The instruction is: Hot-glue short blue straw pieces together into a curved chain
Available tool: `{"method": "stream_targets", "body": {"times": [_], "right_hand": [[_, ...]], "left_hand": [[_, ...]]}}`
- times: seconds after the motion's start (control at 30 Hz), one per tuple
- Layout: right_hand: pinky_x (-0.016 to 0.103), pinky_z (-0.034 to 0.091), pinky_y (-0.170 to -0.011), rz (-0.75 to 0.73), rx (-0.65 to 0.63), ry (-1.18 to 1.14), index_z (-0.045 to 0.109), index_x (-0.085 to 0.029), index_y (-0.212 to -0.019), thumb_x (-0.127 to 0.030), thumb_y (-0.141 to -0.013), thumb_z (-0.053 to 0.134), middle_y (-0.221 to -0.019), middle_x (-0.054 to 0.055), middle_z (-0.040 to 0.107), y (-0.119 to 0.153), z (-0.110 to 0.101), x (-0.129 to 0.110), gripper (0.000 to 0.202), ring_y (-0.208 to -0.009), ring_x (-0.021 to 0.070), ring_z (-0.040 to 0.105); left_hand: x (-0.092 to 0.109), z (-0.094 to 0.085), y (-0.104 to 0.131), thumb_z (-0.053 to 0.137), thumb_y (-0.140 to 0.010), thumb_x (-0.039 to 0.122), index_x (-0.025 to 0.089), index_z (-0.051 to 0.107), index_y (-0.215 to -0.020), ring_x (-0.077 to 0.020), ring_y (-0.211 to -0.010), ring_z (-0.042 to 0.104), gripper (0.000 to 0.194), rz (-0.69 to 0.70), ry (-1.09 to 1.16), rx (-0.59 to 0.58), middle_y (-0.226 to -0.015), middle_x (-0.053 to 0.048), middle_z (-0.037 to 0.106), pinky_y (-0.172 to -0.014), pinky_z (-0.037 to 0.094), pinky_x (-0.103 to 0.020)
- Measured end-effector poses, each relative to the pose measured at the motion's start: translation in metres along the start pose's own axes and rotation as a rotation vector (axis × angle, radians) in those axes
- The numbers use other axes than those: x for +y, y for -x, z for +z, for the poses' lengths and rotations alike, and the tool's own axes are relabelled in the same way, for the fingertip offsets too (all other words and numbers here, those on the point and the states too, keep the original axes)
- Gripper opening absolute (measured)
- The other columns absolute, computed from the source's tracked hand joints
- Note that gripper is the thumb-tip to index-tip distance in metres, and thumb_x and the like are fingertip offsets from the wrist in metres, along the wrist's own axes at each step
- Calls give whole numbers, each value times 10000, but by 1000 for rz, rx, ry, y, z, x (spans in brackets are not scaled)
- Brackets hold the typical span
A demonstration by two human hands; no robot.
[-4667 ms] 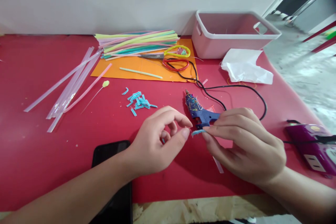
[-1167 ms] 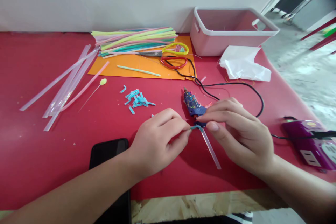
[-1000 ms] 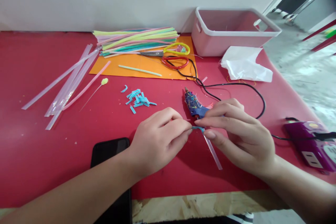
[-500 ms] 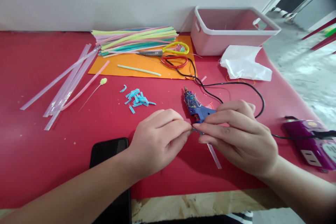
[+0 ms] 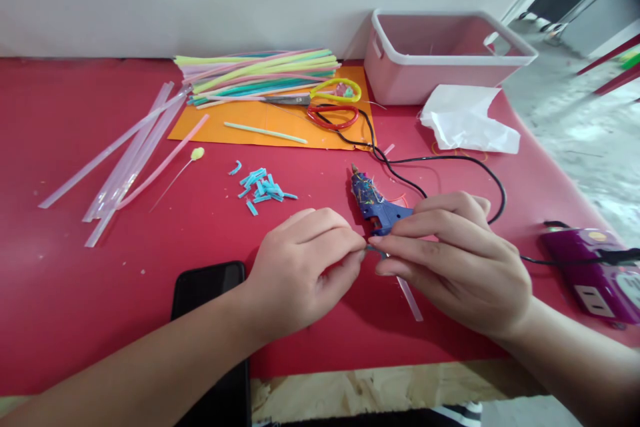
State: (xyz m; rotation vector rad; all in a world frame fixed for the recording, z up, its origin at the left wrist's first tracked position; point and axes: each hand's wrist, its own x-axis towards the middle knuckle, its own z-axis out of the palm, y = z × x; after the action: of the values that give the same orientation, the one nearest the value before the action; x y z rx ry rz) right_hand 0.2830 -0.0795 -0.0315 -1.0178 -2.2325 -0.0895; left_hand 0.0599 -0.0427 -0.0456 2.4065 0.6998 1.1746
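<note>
Fingertip to fingertip, my hands meet over the red tabletop. Thumb and forefinger of my left hand [image 5: 305, 267] are pinched on one end of a small blue-grey piece of pipe cleaner [image 5: 373, 249]. My right hand [image 5: 455, 257] has its fingertips at the other end, its thumb slightly lower. Most of the piece is hidden by fingers. Just behind my right hand lies a blue glue gun [image 5: 373, 200], nozzle pointing away, with a clear glue stick [image 5: 410, 298] showing below my fingers. Several cut blue pipe cleaner pieces [image 5: 263, 187] are scattered beyond my left hand.
Pipe cleaners [image 5: 265, 73] and scissors [image 5: 335, 117] lie on an orange sheet [image 5: 200, 123]. Glue sticks [image 5: 135, 153] and a yellow-tipped wire [image 5: 197, 154] are left. A phone [image 5: 207, 287] is under my left forearm. Right are a bin [image 5: 440, 70], white paper [image 5: 467, 120] and purple power strip [image 5: 590, 273].
My right thumb has dropped slightly away from the fingers above it. My left hand keeps its pinch in nearly the same place, and the things on the table lie as before.
</note>
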Motion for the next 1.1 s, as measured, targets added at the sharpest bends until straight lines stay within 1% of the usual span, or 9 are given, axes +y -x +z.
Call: {"method": "stream_targets", "body": {"times": [0.27, 0.33, 0.43, 0.5, 0.6, 0.87, 1.1], "right_hand": [[378, 463, -771, -9, 16, 14, 753, -199, -1022, -334, -904, 751, -836, 54, 733, -1, 2, 0, 179, -849, 211, 603], [377, 473, -775, 3, 18, 2, 747, -198, -1053, -376, -902, 749, -847, 55, 723, -1, 1, 0, 233, -846, 208, 606], [404, 483, -790, 23, -1, -36, 733, -186, -1114, -451, -954, 662, -888, 75, 712, 0, 0, -1, 318, -857, 218, 605], [411, 484, -800, 20, -7, -60, 734, -170, -1115, -413, -987, 621, -895, 85, 708, 0, 0, -1, 297, -868, 223, 608], [394, 480, -797, -1, 18, -64, 748, -164, -1057, -349, -966, 666, -865, 74, 708, -1, 1, -2, 222, -865, 218, 610], [377, 469, -784, -8, 20, -48, 763, -185, -988, -348, -890, 755, -824, 56, 717, -2, 2, -1, 190, -847, 209, 600], [365, 473, -775, 8, 24, -31, 760, -203, -959, -355, -854, 793, -805, 48, 727, -3, 2, -3, 187, -833, 206, 620]], "left_hand": [[1, 0, 0, 647, -921, 71, 129, 678, -887, -155, -789, 663, 73, -37, 48, -11, -851, -55, 710, -730, 542, -264], [1, 0, 0, 651, -924, 80, 126, 680, -887, -151, -787, 662, 66, -41, 58, -17, -858, -56, 711, -724, 541, -262], [1, 0, 1, 654, -932, 94, 133, 682, -910, -152, -794, 666, 53, -27, 59, -25, -877, -55, 720, -730, 546, -269], [0, 0, 1, 645, -940, 98, 142, 680, -925, -154, -801, 669, 58, -14, 54, -24, -887, -53, 727, -736, 551, -274], [0, 0, 1, 637, -943, 93, 150, 677, -917, -154, -799, 671, 73, 3, 40, -16, -884, -50, 735, -730, 553, -274], [1, 0, 1, 659, -921, 77, 123, 695, -907, -159, -780, 670, 60, 11, 52, -3, -857, -61, 731, -720, 550, -283], [1, 1, 2, 654, -932, 101, 149, 685, -906, -150, -768, 664, 63, -6, 65, -10, -853, -47, 737, -708, 552, -277]]}}
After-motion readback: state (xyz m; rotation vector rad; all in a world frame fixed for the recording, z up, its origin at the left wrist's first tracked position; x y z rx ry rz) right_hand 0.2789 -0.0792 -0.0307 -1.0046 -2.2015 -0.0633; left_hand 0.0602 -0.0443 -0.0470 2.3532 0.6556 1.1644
